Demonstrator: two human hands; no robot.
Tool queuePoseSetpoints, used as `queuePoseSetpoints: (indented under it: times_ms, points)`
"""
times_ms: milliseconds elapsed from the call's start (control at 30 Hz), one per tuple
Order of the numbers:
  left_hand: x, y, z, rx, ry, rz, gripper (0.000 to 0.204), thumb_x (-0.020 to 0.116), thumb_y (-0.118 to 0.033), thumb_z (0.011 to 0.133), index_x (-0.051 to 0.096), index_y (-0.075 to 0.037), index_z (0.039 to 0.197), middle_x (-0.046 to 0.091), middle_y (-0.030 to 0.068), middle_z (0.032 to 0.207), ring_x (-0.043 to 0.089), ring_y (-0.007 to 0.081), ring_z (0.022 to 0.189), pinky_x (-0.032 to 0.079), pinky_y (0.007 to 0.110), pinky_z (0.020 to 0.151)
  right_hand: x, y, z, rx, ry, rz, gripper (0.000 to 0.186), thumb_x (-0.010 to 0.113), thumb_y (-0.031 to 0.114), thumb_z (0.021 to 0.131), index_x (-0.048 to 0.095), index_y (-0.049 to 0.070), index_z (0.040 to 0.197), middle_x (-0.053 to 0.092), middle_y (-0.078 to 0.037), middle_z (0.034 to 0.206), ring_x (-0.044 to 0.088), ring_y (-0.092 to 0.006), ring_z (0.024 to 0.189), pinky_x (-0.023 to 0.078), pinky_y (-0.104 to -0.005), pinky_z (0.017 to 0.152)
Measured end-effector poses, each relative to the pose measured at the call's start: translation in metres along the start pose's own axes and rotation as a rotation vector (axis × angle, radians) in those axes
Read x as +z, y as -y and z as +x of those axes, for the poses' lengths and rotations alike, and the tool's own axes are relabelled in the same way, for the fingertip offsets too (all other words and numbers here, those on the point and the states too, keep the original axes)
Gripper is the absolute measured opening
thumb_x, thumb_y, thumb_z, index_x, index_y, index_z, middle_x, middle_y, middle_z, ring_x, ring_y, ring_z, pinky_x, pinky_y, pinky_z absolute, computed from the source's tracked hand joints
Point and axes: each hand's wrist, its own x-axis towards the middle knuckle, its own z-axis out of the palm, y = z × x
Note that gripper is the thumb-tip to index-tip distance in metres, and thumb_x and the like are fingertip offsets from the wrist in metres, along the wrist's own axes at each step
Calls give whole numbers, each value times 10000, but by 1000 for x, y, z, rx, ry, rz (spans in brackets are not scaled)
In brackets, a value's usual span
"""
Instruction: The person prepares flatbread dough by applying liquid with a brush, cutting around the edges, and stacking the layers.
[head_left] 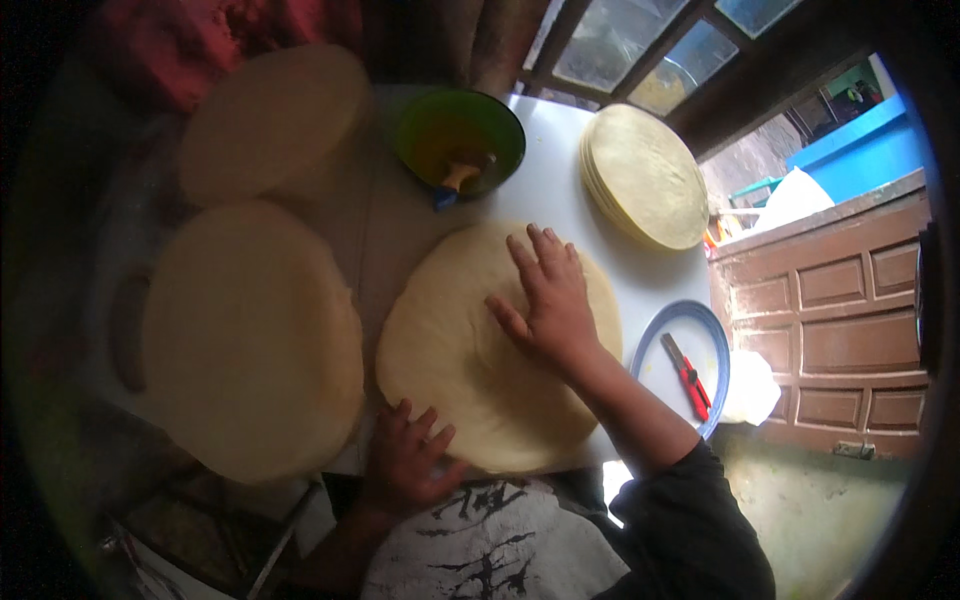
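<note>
A large round flat sheet of pale dough (450,330) lies on the white table in front of me. Flat on its upper right part rests my right hand (550,300), fingers spread. At the dough's lower left edge is my left hand (410,455), its fingers apart and nothing in them; whether it touches the dough I cannot tell. To the left lies another big dough round (250,340), and beyond it a further round (275,125) in shadow. Past the middle dough stands a green bowl (460,135) with a blue-handled brush (456,185) leaning in it.
At the far right of the table (535,125) sits a stack of thin rounds (645,175). Nearer, a blue-rimmed plate (655,350) holds a red utility knife (690,385) with its blade out. A brown panelled door (840,300) stands beyond the table's right edge.
</note>
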Motion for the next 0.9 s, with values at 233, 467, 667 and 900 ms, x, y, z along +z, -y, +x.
queuePoseSetpoints:
  times_ms: [233,467,667,900]
  points:
    - [-3,-1,5,-31,-14,3,484,838,-359,789,721,-53,1145,615,211,1291,486,506,1313,436,637,1070,-20,20,118,-291,-73,-24,437,775,260,838,693,131,1247,673,-161,1251,633,-365,1159,487,-477,997]
    - [-1,-3,-5,13,-94,-19,514,850,-425,758,730,-81,1120,619,219,1291,520,507,1291,415,661,1082,4,-33,226,-368,71,-190,266,669,275,892,739,41,999,745,-199,965,727,-376,911,573,-470,792]
    - [0,-6,-8,61,-146,-126,628,835,-380,804,642,-56,1306,582,208,1368,526,451,1297,427,569,1101,-9,-2,209,-178,-125,84,328,576,297,1016,677,-15,1019,733,-220,956,722,-376,889,552,-445,771]
    - [20,-36,192,-546,-580,-1282,844,591,-311,1015,130,49,1623,415,202,1553,425,319,1411,346,423,1178,12,-8,192,45,-85,655,383,577,354,1050,639,-24,1051,706,-134,896,648,-202,838,506,-349,786]
